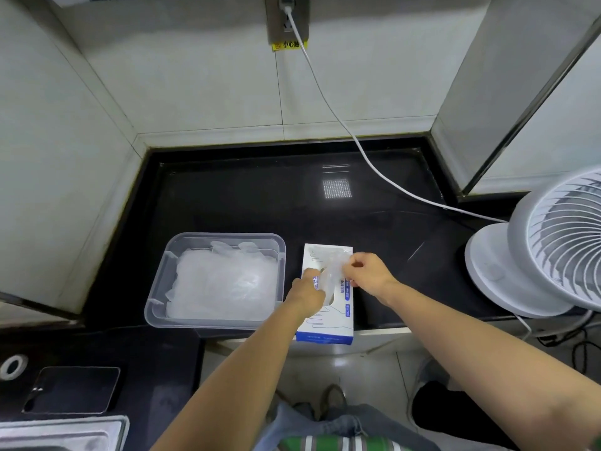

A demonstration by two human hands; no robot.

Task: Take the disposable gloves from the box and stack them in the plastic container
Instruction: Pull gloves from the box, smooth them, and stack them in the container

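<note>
Black counter [260, 196]: carries one plastic container [224, 236], one box [328, 327] and, at its right end, one white fan [546, 252].
Container: clear and open, just left of the box; it holds a heap of clear gloves [221, 281], too filmy to count.
Box: white and blue, its long axis running away from the person, its near end at the counter's front edge.
Two hands: close together over the box's opening. The right hand [367, 271] pinches the glove [333, 265]. The left hand [307, 294] sits at the opening; whether it grips the glove or only steadies the box cannot be told.
Single glove: partly out of the box, lying along its long axis.
Coming move: judged a short carry leftward; the left hand is nearer the container.
</note>
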